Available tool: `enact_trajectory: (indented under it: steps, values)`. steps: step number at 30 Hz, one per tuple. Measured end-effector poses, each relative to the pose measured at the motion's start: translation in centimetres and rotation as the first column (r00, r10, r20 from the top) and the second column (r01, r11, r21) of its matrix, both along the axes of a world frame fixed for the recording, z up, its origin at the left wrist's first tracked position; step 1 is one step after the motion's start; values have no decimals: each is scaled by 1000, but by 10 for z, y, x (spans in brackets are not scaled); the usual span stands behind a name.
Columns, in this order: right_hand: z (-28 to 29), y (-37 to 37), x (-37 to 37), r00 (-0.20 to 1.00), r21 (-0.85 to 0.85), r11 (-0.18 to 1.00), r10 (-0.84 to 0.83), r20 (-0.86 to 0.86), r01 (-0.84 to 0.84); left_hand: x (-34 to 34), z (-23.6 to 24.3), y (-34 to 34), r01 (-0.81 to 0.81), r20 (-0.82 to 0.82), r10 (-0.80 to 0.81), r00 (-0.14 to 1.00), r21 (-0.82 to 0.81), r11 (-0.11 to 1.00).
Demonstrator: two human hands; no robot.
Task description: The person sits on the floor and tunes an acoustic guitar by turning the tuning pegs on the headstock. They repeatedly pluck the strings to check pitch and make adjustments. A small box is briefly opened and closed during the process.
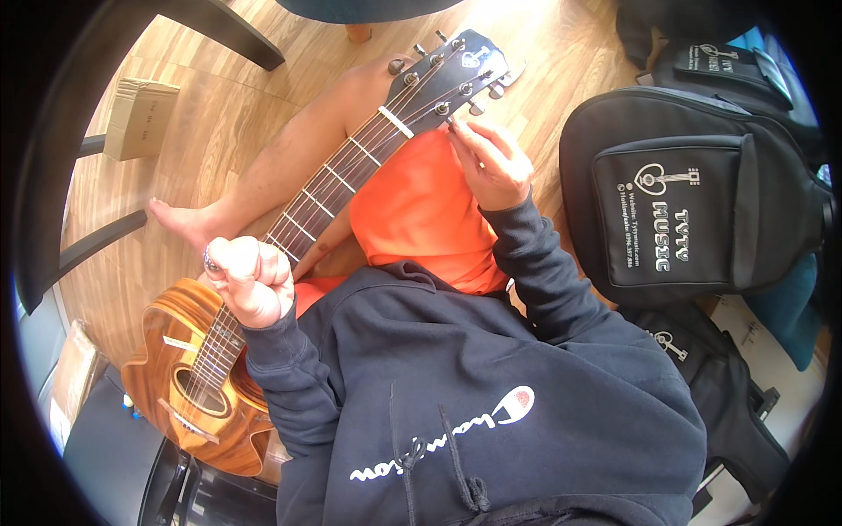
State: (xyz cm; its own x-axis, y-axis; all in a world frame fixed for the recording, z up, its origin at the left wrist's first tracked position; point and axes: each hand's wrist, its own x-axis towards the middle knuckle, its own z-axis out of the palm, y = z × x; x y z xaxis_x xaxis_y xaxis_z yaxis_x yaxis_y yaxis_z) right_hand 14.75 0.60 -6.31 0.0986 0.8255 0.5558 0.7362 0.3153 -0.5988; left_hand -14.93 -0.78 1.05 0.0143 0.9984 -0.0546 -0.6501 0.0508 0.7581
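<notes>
An acoustic guitar [180,329] with a glossy wood body lies across my lap, body at the left, black headstock [469,63] at the upper right. My right hand [494,167] reaches the headstock's near edge, thumb and fingertips pinched on the tuning peg closest to the nut [396,122]. My left hand [252,279] is closed in a fist above the fretboard [316,203], near where the neck meets the body. A small shiny thing [210,259] shows at its outer edge; I cannot make out what it is. Some strings look slack near the nut.
A black guitar bag [583,175] lies on the wooden floor at the right, with more black bags [702,368] around it. A cardboard box [140,120] and dark chair legs [232,33] stand at the left. My bare leg [289,158] stretches beneath the neck.
</notes>
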Motion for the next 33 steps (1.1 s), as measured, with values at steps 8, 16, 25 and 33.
enact_trajectory:
  steps: [8, 16, 25, 33]
  values:
    - [1, -2, 6, 953, -384, 921, -65, -296, -56, -3, -3, -2, -18, 32, 19, 999, -20, 1000]
    - [-7, -4, 21, 394, -553, 729, -407, -824, -404, -4, -4, -1, 31, 90, -31, 995, 3, 1000]
    - [6, -5, 0, 870, -469, 882, -202, -450, -38, -12, -10, 4, 57, 191, -64, 980, 39, 998]
    - [10, -3, 1, 963, -297, 953, -127, -237, 52, -9, -8, 4, 32, 153, -39, 987, 43, 999]
